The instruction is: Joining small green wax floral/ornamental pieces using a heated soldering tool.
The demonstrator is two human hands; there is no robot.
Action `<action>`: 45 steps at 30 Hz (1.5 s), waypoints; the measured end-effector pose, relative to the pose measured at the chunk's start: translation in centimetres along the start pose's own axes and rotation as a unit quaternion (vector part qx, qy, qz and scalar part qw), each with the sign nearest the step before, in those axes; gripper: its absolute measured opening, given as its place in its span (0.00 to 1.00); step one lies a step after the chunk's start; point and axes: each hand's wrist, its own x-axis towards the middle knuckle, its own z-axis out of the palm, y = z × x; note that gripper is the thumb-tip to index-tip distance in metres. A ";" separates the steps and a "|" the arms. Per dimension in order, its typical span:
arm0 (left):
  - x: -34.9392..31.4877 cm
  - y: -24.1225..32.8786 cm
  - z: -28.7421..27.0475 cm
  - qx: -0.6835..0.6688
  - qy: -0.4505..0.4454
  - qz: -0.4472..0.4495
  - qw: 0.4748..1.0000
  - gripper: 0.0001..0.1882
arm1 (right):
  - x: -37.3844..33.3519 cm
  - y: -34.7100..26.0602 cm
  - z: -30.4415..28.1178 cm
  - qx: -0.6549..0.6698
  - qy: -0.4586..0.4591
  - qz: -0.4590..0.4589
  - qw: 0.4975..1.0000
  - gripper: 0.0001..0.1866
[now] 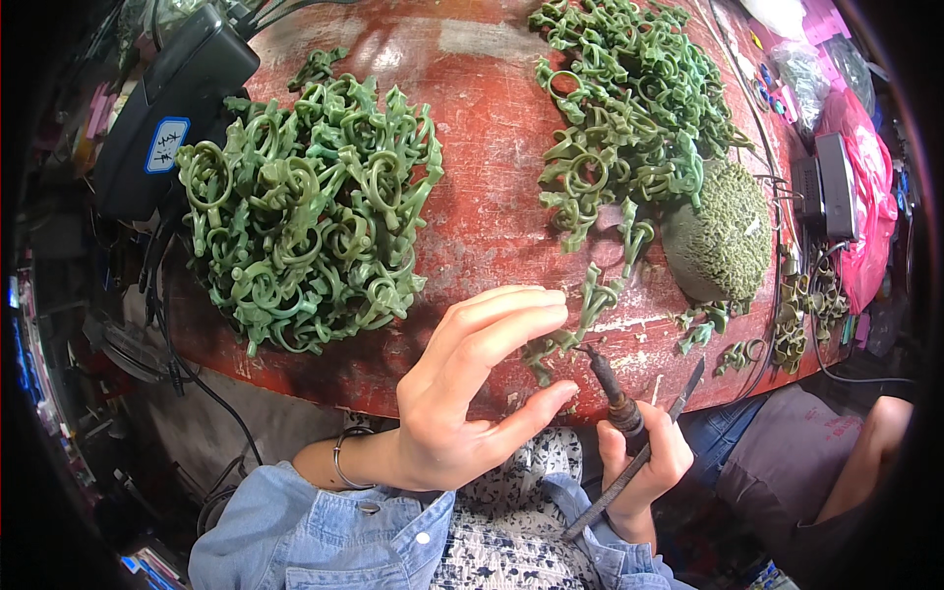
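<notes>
My left hand is over the table's near edge, its fingers stretched out and the thumb well apart from them. Between thumb and fingers lies a small green branched piece, seemingly not gripped. Another green piece is just beyond the fingertips. My right hand is closed around a dark pen-shaped soldering iron. Its thin tip points at the green piece by my left hand. The same hand also holds a slim metal tool with a flat pointed blade, slanting across the palm.
A big heap of green ring pieces sits left, another heap far right on the red worn table. A porous green dome stands right, beside several loose rings. Black device, cables and pink bag flank the table.
</notes>
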 end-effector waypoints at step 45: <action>-0.1 -0.1 -1.3 -0.137 -0.111 -0.084 0.981 0.31 | -1.4 -0.1 0.1 0.163 0.029 0.098 0.981 0.26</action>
